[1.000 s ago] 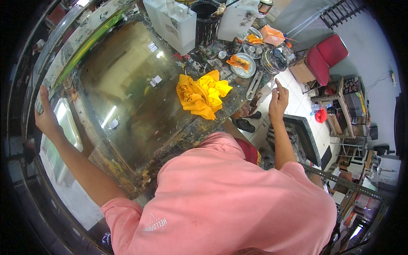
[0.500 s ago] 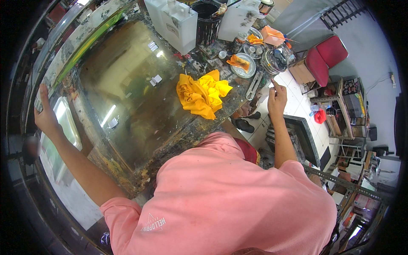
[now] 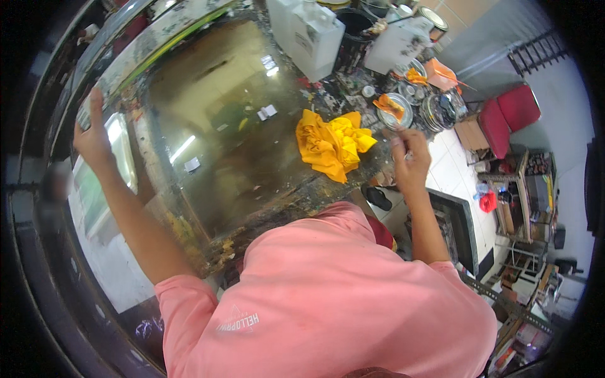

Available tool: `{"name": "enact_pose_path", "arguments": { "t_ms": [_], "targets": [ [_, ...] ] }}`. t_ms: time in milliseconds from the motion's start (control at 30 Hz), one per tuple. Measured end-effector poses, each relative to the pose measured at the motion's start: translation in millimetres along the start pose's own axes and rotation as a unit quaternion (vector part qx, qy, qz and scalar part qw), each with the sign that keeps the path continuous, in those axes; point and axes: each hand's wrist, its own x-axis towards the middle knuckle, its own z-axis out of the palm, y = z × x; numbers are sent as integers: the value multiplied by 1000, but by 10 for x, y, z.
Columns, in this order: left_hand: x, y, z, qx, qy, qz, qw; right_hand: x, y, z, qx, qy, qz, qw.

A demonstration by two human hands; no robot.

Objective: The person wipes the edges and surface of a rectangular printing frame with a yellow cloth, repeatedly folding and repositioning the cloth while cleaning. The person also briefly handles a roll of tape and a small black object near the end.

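Observation:
My left hand [image 3: 93,140] is raised at the far left, its fingers wrapped around the long grey frame bar [image 3: 135,47] that runs along the far side of the stained glass-topped table [image 3: 239,170]. At the table's right edge is my right hand [image 3: 409,165], seen from the back with its fingers curled. Something small and pale may be between them, but I cannot tell. A crumpled yellow cloth [image 3: 331,146] lies on the table just left of my right hand, apart from it. My pink shirt hides the table's near edge.
White plastic jugs [image 3: 309,34] and a black bucket [image 3: 356,25] stand at the table's far end. Round tins and bowls with orange paint [image 3: 394,110] crowd the far right corner. A red chair [image 3: 510,113] and shelves stand on the white tiled floor to the right.
My right hand has shifted slightly along the table's right edge and its fingers have curled in. My left hand stays on the frame bar.

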Motion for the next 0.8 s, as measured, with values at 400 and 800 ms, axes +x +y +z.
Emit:
{"name": "enact_pose_path", "arguments": {
  "t_ms": [400,800],
  "targets": [
    [83,203,-61,-27,12,-14,999,-32,-413,1093,-265,-328,-153,894],
    [97,647,-88,23,20,-49,998,998,-1553,1744,534,-302,203,763]
  ]
}}
